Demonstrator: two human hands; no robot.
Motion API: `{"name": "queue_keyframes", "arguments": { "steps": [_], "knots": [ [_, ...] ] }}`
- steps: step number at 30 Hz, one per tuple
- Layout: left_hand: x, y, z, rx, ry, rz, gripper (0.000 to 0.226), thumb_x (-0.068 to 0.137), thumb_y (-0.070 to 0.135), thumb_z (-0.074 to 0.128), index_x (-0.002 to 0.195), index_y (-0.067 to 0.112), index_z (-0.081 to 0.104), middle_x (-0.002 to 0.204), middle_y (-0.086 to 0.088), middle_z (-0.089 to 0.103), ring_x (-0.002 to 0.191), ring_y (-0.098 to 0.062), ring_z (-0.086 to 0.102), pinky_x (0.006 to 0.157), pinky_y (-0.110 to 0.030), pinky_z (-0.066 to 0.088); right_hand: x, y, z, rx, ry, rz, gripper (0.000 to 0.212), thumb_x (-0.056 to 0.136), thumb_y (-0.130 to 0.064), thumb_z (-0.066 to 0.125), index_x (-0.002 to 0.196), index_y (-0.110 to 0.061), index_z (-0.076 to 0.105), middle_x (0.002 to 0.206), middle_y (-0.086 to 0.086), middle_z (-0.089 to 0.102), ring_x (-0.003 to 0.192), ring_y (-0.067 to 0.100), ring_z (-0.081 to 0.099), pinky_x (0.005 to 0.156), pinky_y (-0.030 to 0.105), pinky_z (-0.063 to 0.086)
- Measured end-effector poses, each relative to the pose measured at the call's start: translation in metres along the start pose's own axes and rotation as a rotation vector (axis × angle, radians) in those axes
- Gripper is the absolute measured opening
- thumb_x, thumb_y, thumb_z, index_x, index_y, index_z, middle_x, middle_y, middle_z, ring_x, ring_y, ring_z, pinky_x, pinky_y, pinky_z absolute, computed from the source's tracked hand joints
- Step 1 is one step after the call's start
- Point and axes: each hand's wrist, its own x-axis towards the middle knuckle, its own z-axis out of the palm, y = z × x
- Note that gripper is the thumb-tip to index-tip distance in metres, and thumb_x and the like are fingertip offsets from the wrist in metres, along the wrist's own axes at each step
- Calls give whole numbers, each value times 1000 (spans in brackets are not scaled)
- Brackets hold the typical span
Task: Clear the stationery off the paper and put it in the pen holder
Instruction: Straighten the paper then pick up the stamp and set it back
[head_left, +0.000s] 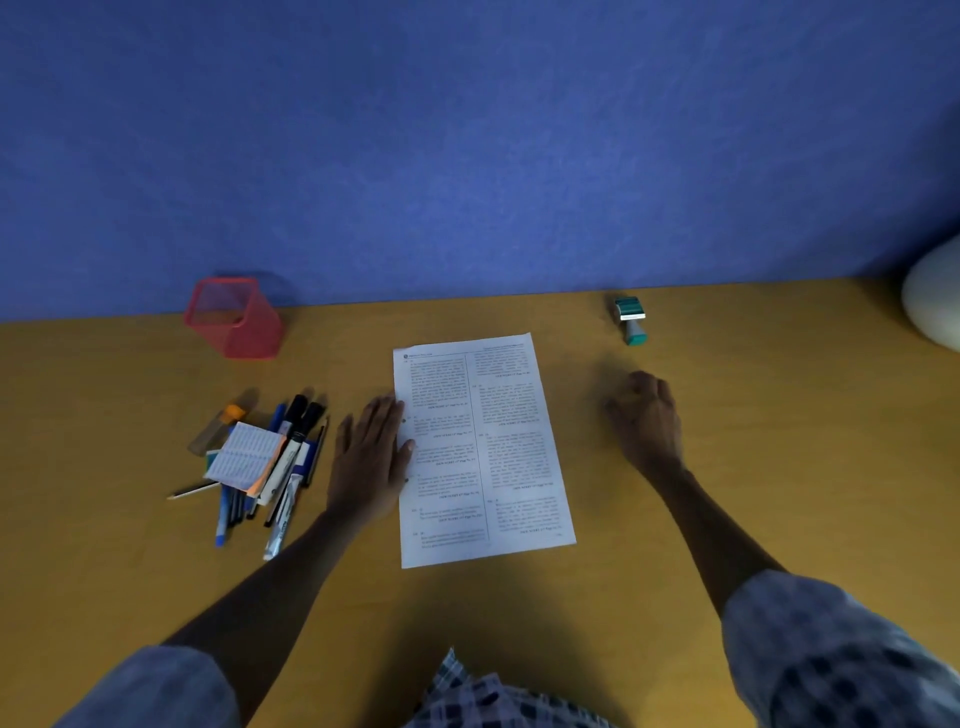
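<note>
**Stationery heaped beside the sheet, holder waiting at the back**

Toward the desk's left side, the stationery pile (254, 462) is lying off the printed paper (483, 447), markers, pens and a notepad tangled together. The left hand (369, 457) is resting flat, fingers straight, its thumb touching the paper's left edge. The right hand (644, 415) is sitting loosely curled, holding nothing, right of the sheet. The red mesh pen holder (234, 317) is standing at the back edge. A grab at the tangle risks scattering pens or tipping the light holder.

Left hand (370, 457) flat on paper (485, 452) edge (pens (270, 462) beside)
</note>
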Motion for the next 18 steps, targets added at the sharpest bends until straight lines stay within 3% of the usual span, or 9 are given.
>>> {"name": "queue_keyframes", "arguments": {
  "steps": [9,18],
  "knots": [
    [0,1,0,-8,19,7,60,99,48,20,152,18,24,160,-1,24,149,-17,14,121,-45,10,82,-12,-14,8,117,187,57,88,-36,63,135,-9,47,129,17,56,110,39,58,87,45,49],
    [0,2,-2,8,17,-2,59,99,45,24,151,17,25,160,-1,24,149,-17,16,120,-47,13,105,-17,-7,-125,162,196,40,95,-38,53,115,-5,64,114,18,64,98,39,62,70,33,38]
  ]
}}
